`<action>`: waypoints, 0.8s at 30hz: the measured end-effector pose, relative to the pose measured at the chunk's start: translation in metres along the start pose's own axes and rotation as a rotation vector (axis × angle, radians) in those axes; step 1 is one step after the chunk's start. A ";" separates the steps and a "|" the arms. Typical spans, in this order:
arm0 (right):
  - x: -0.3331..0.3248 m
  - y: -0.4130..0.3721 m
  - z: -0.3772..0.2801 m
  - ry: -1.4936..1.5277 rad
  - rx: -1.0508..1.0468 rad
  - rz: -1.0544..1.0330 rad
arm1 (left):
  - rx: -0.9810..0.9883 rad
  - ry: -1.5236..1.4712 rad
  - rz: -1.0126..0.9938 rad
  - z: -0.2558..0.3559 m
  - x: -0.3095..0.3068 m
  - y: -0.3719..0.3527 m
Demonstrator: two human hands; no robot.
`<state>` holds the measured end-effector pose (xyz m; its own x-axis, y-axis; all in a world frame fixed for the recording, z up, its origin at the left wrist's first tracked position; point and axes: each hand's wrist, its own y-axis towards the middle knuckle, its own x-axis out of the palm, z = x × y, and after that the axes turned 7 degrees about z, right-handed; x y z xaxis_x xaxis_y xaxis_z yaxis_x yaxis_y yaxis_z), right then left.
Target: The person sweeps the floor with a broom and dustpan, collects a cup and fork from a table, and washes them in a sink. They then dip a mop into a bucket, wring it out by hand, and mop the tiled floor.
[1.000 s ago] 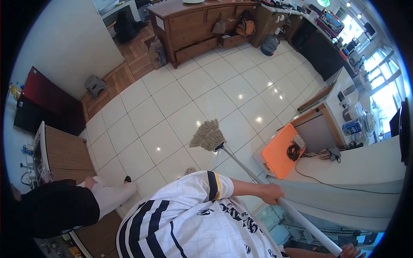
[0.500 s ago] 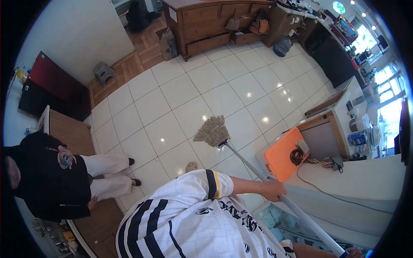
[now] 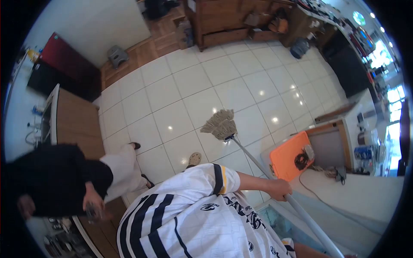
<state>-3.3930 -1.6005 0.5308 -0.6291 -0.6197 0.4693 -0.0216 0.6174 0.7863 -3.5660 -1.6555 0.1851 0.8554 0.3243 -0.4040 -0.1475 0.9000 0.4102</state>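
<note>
My left hand [image 3: 278, 189] is closed round the middle of a mop's pale handle [image 3: 307, 218]. At the bottom edge, only a sliver of my right hand [image 3: 350, 256] shows, at the handle's upper end; its fingers are mostly cut off. The mop slopes away to the floor. Its beige string head [image 3: 220, 124] lies spread on the white tiles. A beige clog [image 3: 195, 158] on a foot shows beside my white striped shirt [image 3: 185, 215].
At left, a person in black [image 3: 47, 180] with pale trousers stands close by, holding what looks like a clear glass. An orange-lidded box [image 3: 289, 155] with coiled cord is at right. Beyond the tiles [image 3: 167, 94] stand a wooden counter [image 3: 230, 21], water jug [image 3: 300, 48] and grey stool [image 3: 117, 56].
My view has shifted, so the room sits farther right and higher. The person at left has moved, with the glass now lower. My left hand keeps its hold on the mop.
</note>
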 end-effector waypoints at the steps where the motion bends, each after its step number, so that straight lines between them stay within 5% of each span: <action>1: -0.011 0.005 -0.002 -0.012 0.009 -0.045 | 0.009 -0.017 0.009 -0.002 0.003 0.000; 6: -0.049 0.022 -0.003 -0.056 0.040 -0.044 | -0.057 -0.013 -0.040 -0.003 0.003 0.014; 10: -0.081 0.017 -0.025 -0.397 -0.057 0.197 | -0.020 -0.081 -0.084 -0.003 -0.011 0.020; 17: 0.007 -0.022 -0.017 -0.351 -0.130 0.142 | 0.080 -0.191 -0.337 -0.013 -0.041 0.013; 20: 0.078 -0.041 -0.019 -0.382 -0.009 -0.097 | 0.139 -0.282 -0.478 -0.010 -0.068 -0.005; 24: 0.145 -0.079 -0.029 -0.475 -0.035 0.020 | 0.166 -0.385 -0.621 -0.009 -0.102 -0.032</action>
<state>-3.4603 -1.7536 0.5482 -0.9151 -0.3125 0.2549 0.0150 0.6051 0.7960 -3.6526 -1.7146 0.2063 0.8745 -0.3816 -0.2993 0.4702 0.8184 0.3302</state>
